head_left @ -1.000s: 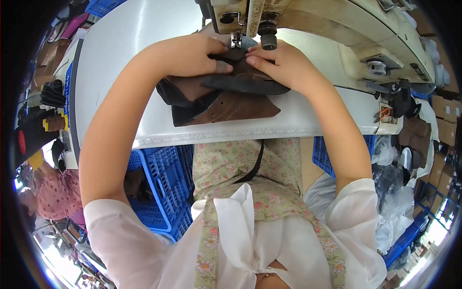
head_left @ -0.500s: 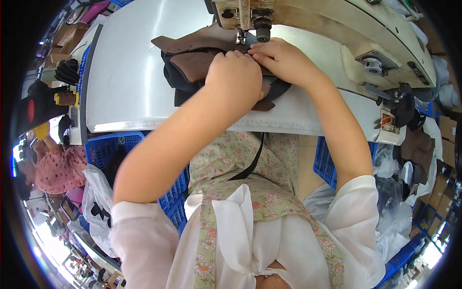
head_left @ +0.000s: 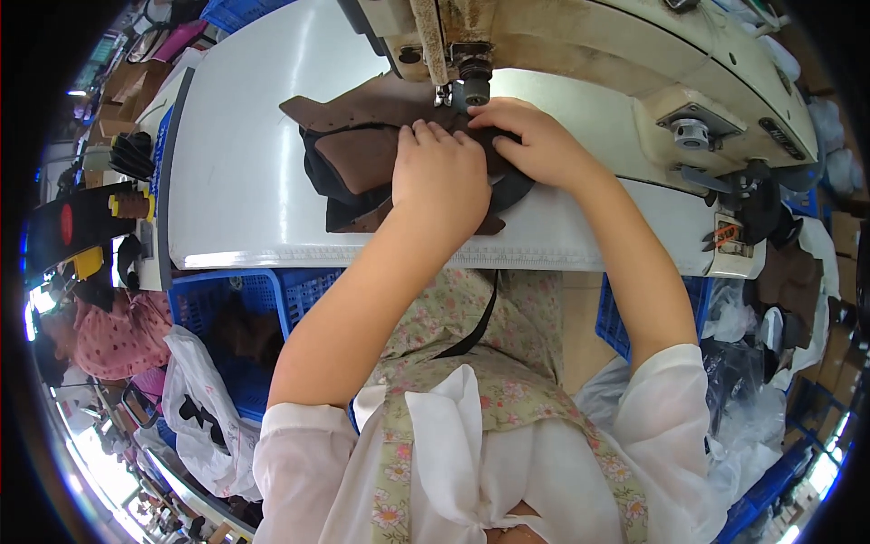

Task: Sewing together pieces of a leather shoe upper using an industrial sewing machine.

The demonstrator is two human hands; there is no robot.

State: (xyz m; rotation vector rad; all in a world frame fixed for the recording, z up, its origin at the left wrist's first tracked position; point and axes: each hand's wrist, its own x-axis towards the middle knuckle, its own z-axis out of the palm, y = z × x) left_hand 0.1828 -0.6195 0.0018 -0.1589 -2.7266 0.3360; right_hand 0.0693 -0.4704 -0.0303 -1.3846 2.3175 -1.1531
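A brown leather-like piece with black lining [head_left: 355,161], folded in several layers, lies on the white sewing table beneath the sewing machine's presser foot [head_left: 442,94]. My left hand [head_left: 441,174] rests on top of it, fingers stretched out flat over the brown layer just in front of the foot. To its right, my right hand [head_left: 533,138] touches the piece's right edge. Its forefinger reaches beside the foot, and the thumb is apart from it. The other fingers of that hand are partly hidden. The stitching spot is mostly covered by the machine head.
The cream sewing machine [head_left: 580,41] spans the back and right. A ruler strip [head_left: 535,257] runs along the front edge of the table [head_left: 236,163]. Blue baskets [head_left: 288,295] stand below at left and right. Orange-handled snips [head_left: 725,236] lie at the right corner.
My left hand's fingers have gone from curled to stretched flat on the brown piece. The right thumb and forefinger have spread apart. The whole view has shifted slightly.
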